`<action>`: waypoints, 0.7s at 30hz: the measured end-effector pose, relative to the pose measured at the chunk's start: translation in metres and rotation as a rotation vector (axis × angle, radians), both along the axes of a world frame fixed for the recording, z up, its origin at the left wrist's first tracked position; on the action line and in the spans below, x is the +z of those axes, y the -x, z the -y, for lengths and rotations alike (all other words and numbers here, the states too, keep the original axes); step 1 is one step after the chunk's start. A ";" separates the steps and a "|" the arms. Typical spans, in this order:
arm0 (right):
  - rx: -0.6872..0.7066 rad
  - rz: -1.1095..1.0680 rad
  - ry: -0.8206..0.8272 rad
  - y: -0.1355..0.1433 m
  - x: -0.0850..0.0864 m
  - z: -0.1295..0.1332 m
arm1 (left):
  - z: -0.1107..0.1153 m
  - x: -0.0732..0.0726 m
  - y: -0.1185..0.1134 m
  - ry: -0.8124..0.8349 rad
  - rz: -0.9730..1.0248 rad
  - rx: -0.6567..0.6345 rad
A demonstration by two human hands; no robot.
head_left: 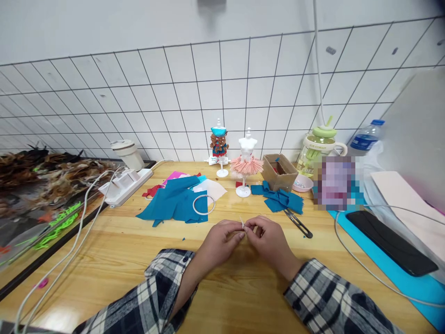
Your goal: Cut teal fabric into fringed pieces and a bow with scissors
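Note:
My left hand (224, 239) and my right hand (267, 236) meet above the wooden table. Both are closed, pinching a thin white strand (242, 223) between the fingertips; its exact kind is too small to make out. Just beyond them stands a small white dress form (248, 146) with a pleated pink skirt (246, 165). Teal fabric (177, 202) lies past my left hand, with a white ring (204, 212) on it. Past my right hand are folded teal fabric strips (283, 199) and a pair of thread snips (299, 225).
A second dress form (219, 141) wears a blue and brown outfit. To its right are a cardboard box (280, 174), a pink bowl (302, 184) and a green-lidded jug (318, 144). A power strip (125, 188) with cables lies left; a black phone (391, 241) lies right.

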State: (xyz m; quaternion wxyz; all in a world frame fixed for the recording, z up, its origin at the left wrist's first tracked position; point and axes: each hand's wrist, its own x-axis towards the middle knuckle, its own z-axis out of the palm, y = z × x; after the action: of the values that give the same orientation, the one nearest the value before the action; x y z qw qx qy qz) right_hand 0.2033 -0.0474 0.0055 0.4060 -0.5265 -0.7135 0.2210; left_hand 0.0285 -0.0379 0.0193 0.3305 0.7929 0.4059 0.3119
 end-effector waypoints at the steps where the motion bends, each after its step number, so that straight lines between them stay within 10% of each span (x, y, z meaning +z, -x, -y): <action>1: 0.003 -0.036 0.034 0.001 0.000 0.000 | 0.000 0.000 0.001 -0.012 -0.008 0.018; 21: 0.109 0.120 -0.151 0.000 -0.001 0.007 | -0.008 -0.009 0.005 0.200 0.230 0.223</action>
State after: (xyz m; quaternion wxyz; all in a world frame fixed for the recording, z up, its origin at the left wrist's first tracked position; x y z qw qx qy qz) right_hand 0.2037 -0.0549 0.0045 0.3886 -0.4670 -0.7787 0.1565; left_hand 0.0236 -0.0296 0.0102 0.4153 0.6653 0.4798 0.3932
